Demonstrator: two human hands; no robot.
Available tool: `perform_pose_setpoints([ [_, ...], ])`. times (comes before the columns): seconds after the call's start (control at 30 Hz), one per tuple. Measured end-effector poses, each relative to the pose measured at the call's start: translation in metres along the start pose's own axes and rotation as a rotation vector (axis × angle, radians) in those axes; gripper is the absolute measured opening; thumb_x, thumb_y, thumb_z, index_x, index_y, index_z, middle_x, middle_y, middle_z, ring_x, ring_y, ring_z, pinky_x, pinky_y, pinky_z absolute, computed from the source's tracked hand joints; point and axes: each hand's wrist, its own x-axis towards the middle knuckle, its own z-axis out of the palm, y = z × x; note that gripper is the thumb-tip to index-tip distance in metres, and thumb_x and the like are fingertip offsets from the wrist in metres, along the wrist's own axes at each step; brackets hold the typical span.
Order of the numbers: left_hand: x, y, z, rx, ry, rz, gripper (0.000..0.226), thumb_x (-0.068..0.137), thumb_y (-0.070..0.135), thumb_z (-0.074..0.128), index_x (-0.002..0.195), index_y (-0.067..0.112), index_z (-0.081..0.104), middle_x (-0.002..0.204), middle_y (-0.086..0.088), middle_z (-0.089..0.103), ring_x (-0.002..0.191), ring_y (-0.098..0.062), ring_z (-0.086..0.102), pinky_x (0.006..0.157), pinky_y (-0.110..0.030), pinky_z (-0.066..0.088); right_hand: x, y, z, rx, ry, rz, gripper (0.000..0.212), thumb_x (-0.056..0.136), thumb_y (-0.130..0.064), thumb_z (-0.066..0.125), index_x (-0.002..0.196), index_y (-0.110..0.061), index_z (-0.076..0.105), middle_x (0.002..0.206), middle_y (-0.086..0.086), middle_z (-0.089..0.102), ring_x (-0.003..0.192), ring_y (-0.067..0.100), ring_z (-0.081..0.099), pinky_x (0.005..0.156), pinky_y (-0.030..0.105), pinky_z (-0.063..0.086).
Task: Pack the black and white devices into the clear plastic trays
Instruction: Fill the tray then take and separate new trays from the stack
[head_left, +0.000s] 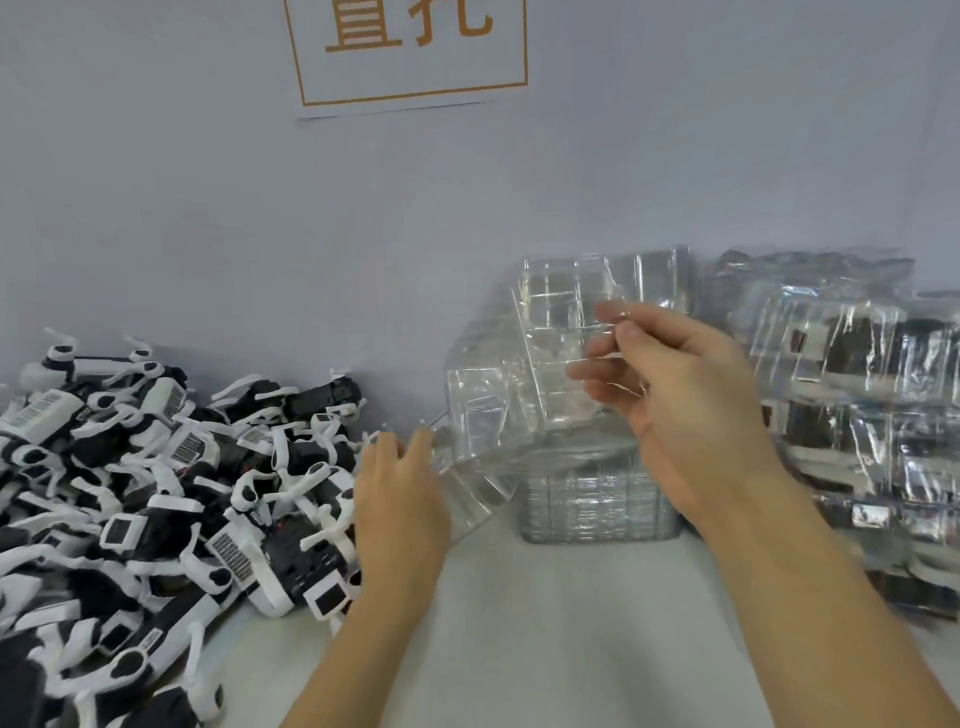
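Black and white devices (156, 499) lie heaped at the tabletop's (545, 623) left edge. The left hand (400, 499) touches a clear tray (524, 379) with straight fingers; the right hand (680, 395) pinches it — tilted, above the tray stack (597, 504) toward the far edge. Packed trays (857, 395) sit right.

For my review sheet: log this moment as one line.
right hand: holds tray | left hand: touches tray | devices: piled left | stack: below tray
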Motion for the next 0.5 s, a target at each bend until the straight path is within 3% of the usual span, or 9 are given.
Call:
perform_pose_setpoints([
  [0.07, 0.009, 0.0, -0.021, -0.25, 0.115, -0.166, 0.021, 0.094, 0.004, 0.056, 0.111, 0.012, 0.063, 0.101, -0.003, 0.059, 0.094, -0.022, 0.056, 0.085, -0.033, 0.046, -0.001, 0.001, 0.003, 0.031, -0.006, 0.021, 0.03, 0.102, 0.001, 0.045, 0.095, -0.012, 0.071, 0.066, -0.003, 0.067, 0.065, 0.017, 0.072, 0.057, 0.02, 0.053],
  [0.13, 0.016, 0.003, -0.052, -0.426, 0.278, -0.249, 0.017, 0.092, 0.003, 0.055, 0.101, 0.015, 0.063, 0.088, 0.001, 0.062, 0.084, -0.018, 0.059, 0.076, -0.021, 0.047, -0.003, 0.003, 0.006, 0.068, -0.015, 0.036, 0.028, 0.102, 0.002, 0.046, 0.097, -0.01, 0.071, 0.069, -0.001, 0.069, 0.068, 0.017, 0.073, 0.059, 0.02, 0.054],
  [0.17, 0.017, 0.007, -0.067, -0.48, 0.348, -0.244, 0.017, 0.092, 0.004, 0.055, 0.097, 0.018, 0.062, 0.084, 0.005, 0.062, 0.08, -0.012, 0.059, 0.07, -0.011, 0.043, -0.004, 0.004, 0.008, 0.081, -0.016, 0.044, 0.027, 0.102, 0.002, 0.047, 0.097, -0.009, 0.071, 0.071, -0.001, 0.07, 0.071, 0.018, 0.074, 0.06, 0.02, 0.055],
  [0.23, 0.019, 0.023, -0.092, -0.582, 0.414, -0.149, 0.018, 0.092, 0.005, 0.056, 0.094, 0.022, 0.061, 0.082, 0.011, 0.062, 0.078, -0.005, 0.059, 0.065, -0.006, 0.042, -0.008, 0.009, 0.016, 0.092, -0.016, 0.063, 0.026, 0.1, 0.002, 0.049, 0.095, -0.01, 0.072, 0.075, 0.001, 0.074, 0.077, 0.019, 0.075, 0.064, 0.021, 0.056],
  [0.37, 0.01, 0.056, -0.107, -0.667, 0.313, 0.125, 0.014, 0.092, 0.01, 0.062, 0.096, 0.023, 0.064, 0.096, 0.008, 0.062, 0.088, -0.007, 0.06, 0.069, -0.016, 0.049, -0.018, 0.023, 0.036, 0.125, -0.069, 0.109, 0.024, 0.098, 0.001, 0.054, 0.097, -0.012, 0.075, 0.088, 0.007, 0.076, 0.085, 0.016, 0.074, 0.068, 0.018, 0.056],
  [0.43, 0.005, 0.063, -0.101, -0.629, 0.204, 0.102, 0.01, 0.09, 0.023, 0.069, 0.097, 0.029, 0.065, 0.109, 0.008, 0.053, 0.095, -0.002, 0.055, 0.076, -0.023, 0.052, -0.021, 0.03, 0.042, 0.172, -0.102, 0.147, 0.023, 0.097, 0.0, 0.056, 0.101, -0.012, 0.075, 0.091, 0.006, 0.077, 0.085, 0.013, 0.073, 0.068, 0.017, 0.054],
  [0.5, 0.003, 0.064, -0.098, -0.643, 0.156, 0.038, 0.014, 0.086, 0.029, 0.074, 0.097, 0.032, 0.065, 0.116, 0.009, 0.044, 0.099, 0.011, 0.049, 0.078, -0.019, 0.051, -0.023, 0.033, 0.045, 0.221, -0.138, 0.19, 0.022, 0.097, 0.0, 0.056, 0.104, -0.01, 0.075, 0.092, 0.005, 0.077, 0.084, 0.012, 0.073, 0.07, 0.018, 0.055],
])
